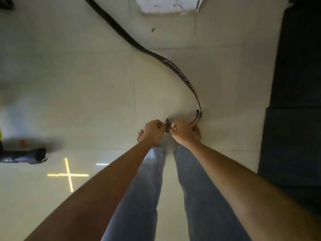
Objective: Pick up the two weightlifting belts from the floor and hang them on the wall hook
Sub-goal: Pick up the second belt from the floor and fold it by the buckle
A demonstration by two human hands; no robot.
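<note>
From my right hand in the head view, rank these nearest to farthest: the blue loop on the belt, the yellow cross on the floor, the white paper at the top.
1. Blue loop on the dark weightlifting belt, just above the right hand.
2. Yellow cross on the floor, lower left.
3. White paper, top edge.

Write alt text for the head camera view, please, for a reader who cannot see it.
Seen from above, a person's left hand and right hand grip the buckle end of a long dark weightlifting belt, which curves away across the pale tiled floor. Below the hands are legs in light jeans and bare feet.
</note>
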